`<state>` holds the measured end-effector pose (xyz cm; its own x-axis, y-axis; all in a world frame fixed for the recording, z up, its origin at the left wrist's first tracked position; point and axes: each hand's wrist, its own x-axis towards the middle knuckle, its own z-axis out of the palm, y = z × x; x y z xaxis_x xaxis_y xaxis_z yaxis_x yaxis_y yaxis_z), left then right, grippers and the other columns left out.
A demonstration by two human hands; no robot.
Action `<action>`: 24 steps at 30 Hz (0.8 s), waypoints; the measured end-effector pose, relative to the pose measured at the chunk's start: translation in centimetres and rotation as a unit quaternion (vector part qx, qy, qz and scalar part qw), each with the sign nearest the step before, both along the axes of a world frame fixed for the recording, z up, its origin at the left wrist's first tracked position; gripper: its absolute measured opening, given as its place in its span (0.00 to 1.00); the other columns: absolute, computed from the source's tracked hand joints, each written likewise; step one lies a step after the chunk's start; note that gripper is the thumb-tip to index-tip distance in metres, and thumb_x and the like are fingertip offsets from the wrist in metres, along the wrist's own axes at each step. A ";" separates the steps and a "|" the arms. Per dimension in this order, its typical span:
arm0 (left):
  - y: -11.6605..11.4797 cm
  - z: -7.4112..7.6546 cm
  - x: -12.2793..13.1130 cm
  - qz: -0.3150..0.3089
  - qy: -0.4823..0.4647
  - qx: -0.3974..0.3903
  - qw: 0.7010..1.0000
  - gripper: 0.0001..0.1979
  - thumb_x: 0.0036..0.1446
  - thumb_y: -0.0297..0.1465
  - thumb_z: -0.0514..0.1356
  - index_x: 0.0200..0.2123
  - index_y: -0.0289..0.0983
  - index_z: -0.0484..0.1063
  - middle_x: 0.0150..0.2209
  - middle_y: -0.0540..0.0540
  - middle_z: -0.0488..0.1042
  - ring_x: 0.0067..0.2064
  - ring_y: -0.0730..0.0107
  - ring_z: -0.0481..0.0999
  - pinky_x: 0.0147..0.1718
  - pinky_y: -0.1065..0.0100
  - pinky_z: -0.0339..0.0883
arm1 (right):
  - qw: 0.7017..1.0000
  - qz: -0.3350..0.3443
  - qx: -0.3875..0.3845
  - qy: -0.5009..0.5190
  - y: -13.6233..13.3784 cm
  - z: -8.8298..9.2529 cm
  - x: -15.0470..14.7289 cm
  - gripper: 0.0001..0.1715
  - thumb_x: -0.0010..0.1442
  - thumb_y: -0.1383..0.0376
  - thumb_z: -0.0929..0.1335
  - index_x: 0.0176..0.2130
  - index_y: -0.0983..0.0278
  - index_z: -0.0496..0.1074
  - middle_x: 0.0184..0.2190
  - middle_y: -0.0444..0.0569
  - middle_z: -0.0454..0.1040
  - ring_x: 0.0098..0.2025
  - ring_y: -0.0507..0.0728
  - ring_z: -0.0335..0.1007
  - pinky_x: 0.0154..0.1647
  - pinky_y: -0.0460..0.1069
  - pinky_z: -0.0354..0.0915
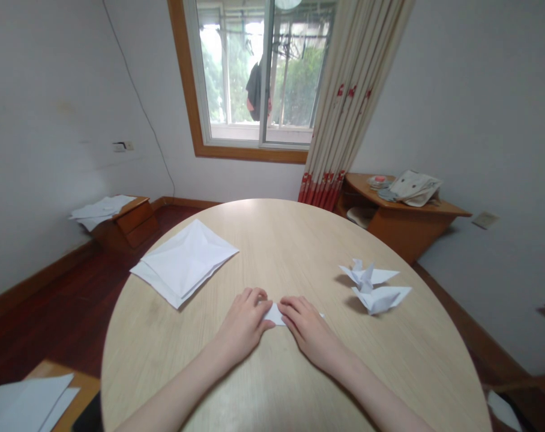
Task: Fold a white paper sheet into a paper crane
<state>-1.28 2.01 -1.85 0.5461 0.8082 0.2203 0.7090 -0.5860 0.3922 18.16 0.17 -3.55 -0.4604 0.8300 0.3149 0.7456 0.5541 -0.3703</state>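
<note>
A small folded white paper (pixel 275 314) lies on the round wooden table (pixel 272 252) between both hands. My left hand (pixel 244 321) rests on its left part with fingers curled down, pressing it. On the paper's right part lies my right hand (pixel 307 324), fingers bent and pressed on the sheet. Most of the paper is hidden under the hands. Two finished white paper cranes (pixel 374 287) stand to the right of my right hand.
A stack of square white sheets (pixel 185 261) lies on the table's left side. Low wooden cabinets stand by the walls: one at the left (pixel 131 219) with papers, one at the right (pixel 403 216) with cloth items. More white sheets (pixel 24 402) lie at bottom left.
</note>
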 end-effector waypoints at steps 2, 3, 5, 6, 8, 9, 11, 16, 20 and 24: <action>0.1 -0.3 0.0 -0.004 -0.003 0.006 1.000 0.12 0.59 0.26 0.61 0.47 0.39 0.71 0.49 0.43 0.70 0.51 0.57 0.68 0.49 0.57 0.65 | 1.000 -0.007 -0.005 -0.002 0.1 -0.2 0.1 0.17 0.67 0.71 0.60 0.53 0.62 0.69 0.51 0.55 0.71 0.53 0.61 0.66 0.52 0.59 0.67; 0.1 -0.5 0.1 -0.005 0.000 0.009 1.000 0.13 0.60 0.26 0.61 0.48 0.39 0.70 0.49 0.43 0.71 0.51 0.57 0.69 0.49 0.57 0.66 | 1.000 -0.009 -0.010 -0.003 0.1 -0.4 0.1 0.18 0.67 0.70 0.60 0.54 0.62 0.69 0.52 0.55 0.71 0.55 0.61 0.66 0.54 0.60 0.66; 0.0 -0.9 0.2 -0.005 0.014 0.018 1.000 0.15 0.61 0.25 0.59 0.51 0.38 0.69 0.51 0.42 0.72 0.52 0.56 0.70 0.50 0.56 0.66 | 1.000 -0.010 -0.023 -0.004 0.1 -0.5 0.1 0.20 0.67 0.70 0.59 0.56 0.63 0.68 0.55 0.56 0.69 0.57 0.61 0.64 0.57 0.60 0.65; 0.0 -1.2 0.3 -0.002 0.022 0.022 1.000 0.16 0.61 0.25 0.58 0.52 0.38 0.68 0.53 0.41 0.72 0.54 0.55 0.70 0.51 0.55 0.66 | 0.999 -0.010 -0.031 -0.004 0.1 -0.6 0.2 0.21 0.67 0.70 0.59 0.57 0.63 0.67 0.57 0.56 0.69 0.59 0.61 0.63 0.58 0.61 0.64; 0.0 -1.8 0.4 0.001 0.038 0.027 0.999 0.17 0.62 0.24 0.56 0.55 0.36 0.67 0.57 0.38 0.70 0.57 0.54 0.69 0.55 0.53 0.64 | 0.999 -0.007 -0.047 -0.003 0.2 -0.7 0.2 0.23 0.68 0.69 0.58 0.59 0.63 0.65 0.60 0.56 0.66 0.61 0.61 0.61 0.60 0.61 0.62; 0.0 -2.1 0.5 0.001 0.046 0.026 0.999 0.18 0.62 0.23 0.54 0.56 0.35 0.66 0.59 0.36 0.68 0.60 0.54 0.67 0.57 0.53 0.63 | 0.999 -0.006 -0.054 -0.004 0.2 -0.7 0.2 0.24 0.68 0.69 0.58 0.61 0.62 0.64 0.61 0.56 0.64 0.63 0.60 0.59 0.61 0.61 0.60; -0.1 -2.5 0.6 -0.004 0.062 0.021 0.998 0.20 0.63 0.21 0.51 0.58 0.33 0.64 0.62 0.34 0.63 0.63 0.54 0.62 0.60 0.52 0.59 | 0.997 0.000 -0.071 -0.007 0.2 -0.8 0.2 0.25 0.68 0.69 0.58 0.62 0.62 0.61 0.64 0.56 0.60 0.65 0.60 0.55 0.63 0.62 0.57; -0.3 -2.6 1.0 -0.009 0.079 0.013 0.997 0.21 0.66 0.24 0.47 0.61 0.29 0.60 0.64 0.31 0.57 0.66 0.54 0.56 0.61 0.50 0.56 | 0.995 0.012 -0.099 -0.002 0.2 -1.0 0.4 0.28 0.68 0.69 0.57 0.65 0.63 0.57 0.66 0.55 0.54 0.68 0.59 0.47 0.66 0.63 0.52; -0.9 -2.1 1.5 0.014 0.124 0.010 0.992 0.23 0.66 0.27 0.46 0.62 0.25 0.58 0.64 0.31 0.56 0.66 0.53 0.54 0.63 0.48 0.53 | 0.992 0.011 -0.128 -0.016 0.3 -1.0 0.5 0.29 0.67 0.71 0.55 0.66 0.67 0.55 0.67 0.57 0.51 0.69 0.58 0.43 0.67 0.61 0.49; -1.1 -2.1 1.7 0.054 0.137 0.032 0.989 0.23 0.67 0.28 0.44 0.63 0.30 0.58 0.65 0.35 0.57 0.67 0.56 0.54 0.63 0.44 0.50 | 0.990 0.012 -0.139 -0.031 0.2 -0.8 0.7 0.40 0.57 0.80 0.53 0.67 0.66 0.52 0.68 0.54 0.48 0.69 0.55 0.41 0.68 0.59 0.47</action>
<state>0.40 0.86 -3.97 0.5037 0.8542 0.1289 0.8434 -0.5186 0.1406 18.83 0.37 -4.39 -0.4924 0.8691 0.0463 0.7593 0.4550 -0.4652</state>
